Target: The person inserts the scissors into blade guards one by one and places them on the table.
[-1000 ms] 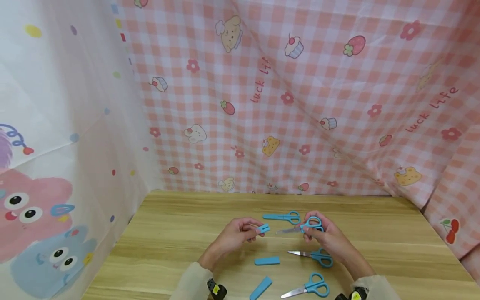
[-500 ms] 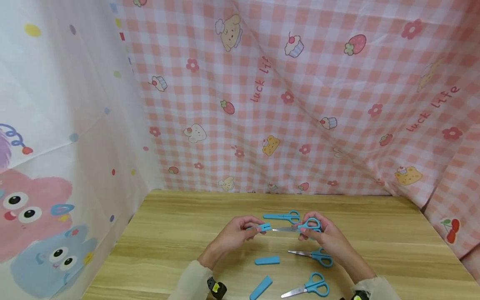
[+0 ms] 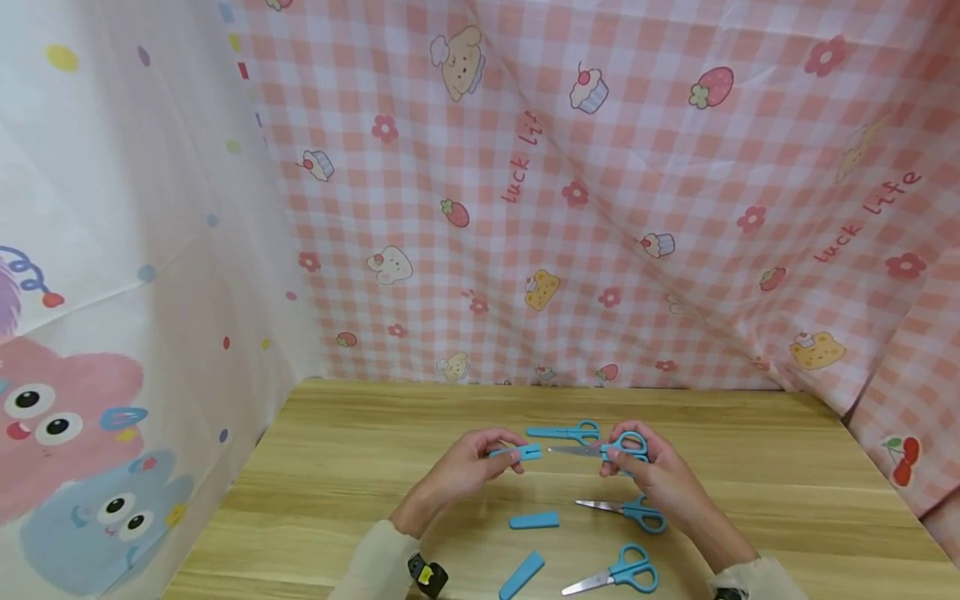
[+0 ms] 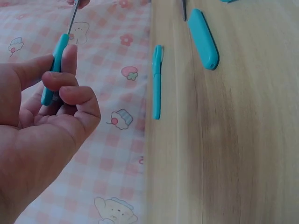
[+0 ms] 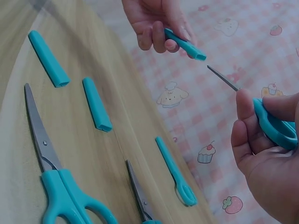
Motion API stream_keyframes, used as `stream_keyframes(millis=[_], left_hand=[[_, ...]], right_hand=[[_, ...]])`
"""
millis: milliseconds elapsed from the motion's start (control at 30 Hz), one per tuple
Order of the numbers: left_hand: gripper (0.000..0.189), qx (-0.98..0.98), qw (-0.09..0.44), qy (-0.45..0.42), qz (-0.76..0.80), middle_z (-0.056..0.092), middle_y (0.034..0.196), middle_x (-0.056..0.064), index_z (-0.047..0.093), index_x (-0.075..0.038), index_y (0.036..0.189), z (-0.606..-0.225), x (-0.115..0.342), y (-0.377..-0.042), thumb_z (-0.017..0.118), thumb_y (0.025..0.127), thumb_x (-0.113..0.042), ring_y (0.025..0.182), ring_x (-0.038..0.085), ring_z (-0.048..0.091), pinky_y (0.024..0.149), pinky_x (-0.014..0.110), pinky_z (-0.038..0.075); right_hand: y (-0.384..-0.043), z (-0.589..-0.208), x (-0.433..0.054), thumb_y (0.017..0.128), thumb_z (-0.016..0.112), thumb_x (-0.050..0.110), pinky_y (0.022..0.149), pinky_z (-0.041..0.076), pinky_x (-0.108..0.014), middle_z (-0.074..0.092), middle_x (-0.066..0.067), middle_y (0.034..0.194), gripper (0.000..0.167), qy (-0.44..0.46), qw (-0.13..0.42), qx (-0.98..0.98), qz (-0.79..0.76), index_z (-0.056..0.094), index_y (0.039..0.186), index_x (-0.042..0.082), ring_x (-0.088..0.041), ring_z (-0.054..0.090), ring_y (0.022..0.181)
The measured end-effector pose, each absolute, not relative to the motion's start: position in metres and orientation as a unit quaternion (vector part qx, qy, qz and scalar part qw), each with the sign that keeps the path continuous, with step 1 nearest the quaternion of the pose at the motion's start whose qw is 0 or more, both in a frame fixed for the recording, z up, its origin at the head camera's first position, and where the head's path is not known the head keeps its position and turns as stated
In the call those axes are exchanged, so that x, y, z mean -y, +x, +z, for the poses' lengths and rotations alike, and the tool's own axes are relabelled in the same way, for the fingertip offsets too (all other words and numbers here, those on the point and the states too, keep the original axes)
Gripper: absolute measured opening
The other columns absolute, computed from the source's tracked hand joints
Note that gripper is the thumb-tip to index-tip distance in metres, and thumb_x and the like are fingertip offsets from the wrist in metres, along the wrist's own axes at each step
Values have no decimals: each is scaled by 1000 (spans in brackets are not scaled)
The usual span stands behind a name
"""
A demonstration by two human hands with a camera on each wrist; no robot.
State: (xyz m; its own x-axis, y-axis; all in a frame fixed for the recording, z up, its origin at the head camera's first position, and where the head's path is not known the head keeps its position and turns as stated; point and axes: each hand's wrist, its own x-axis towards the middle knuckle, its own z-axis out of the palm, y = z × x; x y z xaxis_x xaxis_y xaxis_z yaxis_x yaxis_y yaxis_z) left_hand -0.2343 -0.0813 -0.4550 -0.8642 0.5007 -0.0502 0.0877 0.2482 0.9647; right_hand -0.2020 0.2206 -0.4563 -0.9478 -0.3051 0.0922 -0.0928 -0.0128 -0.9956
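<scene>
My left hand (image 3: 474, 460) pinches a blue blade cover (image 4: 55, 70) between thumb and fingers, its open end turned to the right. In my right hand (image 3: 651, 463) is a pair of blue-handled scissors (image 5: 274, 125), gripped by the handles with the blades together and pointing left. The blade tip stands a short gap away from the cover's mouth, as the right wrist view shows. Both things are held up above the table. Behind the hands lies another pair of scissors (image 3: 564, 432) with its blades inside a blue cover.
On the wooden table (image 3: 337, 500), nearer the body, lie two uncovered scissors, one (image 3: 626, 510) behind the other (image 3: 618, 573). Two loose blue covers rest to their left, one (image 3: 534, 521) farther back, one (image 3: 522, 575) nearer. A pink checked cloth (image 3: 480, 250) hangs behind the table.
The blade tip moved left to the cover's mouth, then drew back a little to the right. More of the cover now shows out of my left fingers. The things on the table stayed put.
</scene>
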Motion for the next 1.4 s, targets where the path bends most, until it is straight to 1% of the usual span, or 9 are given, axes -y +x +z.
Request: stream_keyframes(millis=[133, 233, 333, 467, 600, 700, 800, 1133, 1400], left_hand=[[21, -772, 178, 199, 577, 72, 91, 4, 66, -16, 119, -455, 83, -233, 60, 100, -20, 68, 11, 47, 65, 25, 43], [20, -771, 179, 204, 576, 71, 92, 4, 67, -16, 118, -454, 83, -232, 60, 100, -21, 70, 12, 48, 67, 26, 43], [20, -771, 177, 211, 574, 71, 93, 4, 67, -17, 118, -452, 83, -232, 60, 100, -21, 71, 12, 48, 67, 25, 42], [19, -770, 173, 217, 574, 72, 92, 4, 67, -17, 118, -451, 83, -232, 59, 100, -20, 69, 10, 47, 64, 23, 41], [19, -768, 173, 214, 578, 72, 92, 5, 67, -16, 117, -451, 82, -232, 60, 100, -20, 68, 10, 46, 63, 22, 40], [19, -766, 174, 214, 581, 72, 92, 6, 67, -15, 117, -451, 82, -231, 60, 100, -19, 67, 10, 45, 61, 22, 39], [18, -763, 177, 215, 584, 72, 92, 7, 67, -14, 116, -451, 81, -230, 60, 100, -18, 66, 10, 44, 59, 20, 36], [18, -759, 181, 219, 586, 72, 92, 7, 67, -13, 115, -453, 81, -231, 58, 101, -19, 65, 9, 42, 56, 19, 35], [18, -755, 183, 212, 593, 70, 92, 6, 67, -14, 115, -453, 79, -230, 56, 102, -18, 69, 12, 47, 62, 22, 40]], right_hand=[[-199, -456, -221, 100, 59, 16, 91, 46, -31, 66, 5, 92, 15, -147, 82, -689, -705, 49, 111, 10, -13, 66, 86], [-197, -457, -220, 101, 57, 15, 90, 48, -29, 65, 3, 97, 13, -156, 89, -674, -716, 49, 111, 12, -12, 65, 86], [-196, -457, -219, 102, 55, 13, 90, 50, -28, 63, 1, 102, 18, -168, 92, -663, -724, 46, 114, 4, -11, 64, 87], [-196, -455, -217, 102, 55, 13, 89, 50, -29, 64, 1, 99, 30, -176, 93, -658, -727, 39, 117, -8, -11, 64, 86], [-196, -454, -216, 102, 56, 13, 90, 49, -30, 65, 1, 98, 26, -176, 98, -654, -729, 43, 116, -3, -11, 64, 86], [-196, -455, -215, 102, 55, 12, 90, 50, -30, 66, 0, 101, 19, -182, 101, -648, -733, 45, 114, 1, -11, 64, 87], [-197, -456, -215, 102, 54, 9, 89, 51, -29, 66, -3, 107, 16, -190, 102, -640, -738, 46, 114, 2, -12, 64, 87], [-196, -458, -211, 101, 56, 10, 87, 52, -30, 63, -1, 102, 21, -174, 100, -649, -734, 44, 115, -1, -12, 64, 86], [-193, -457, -207, 100, 58, 12, 85, 51, -31, 63, 0, 94, 23, -155, 94, -664, -725, 45, 115, 0, -13, 63, 83]])
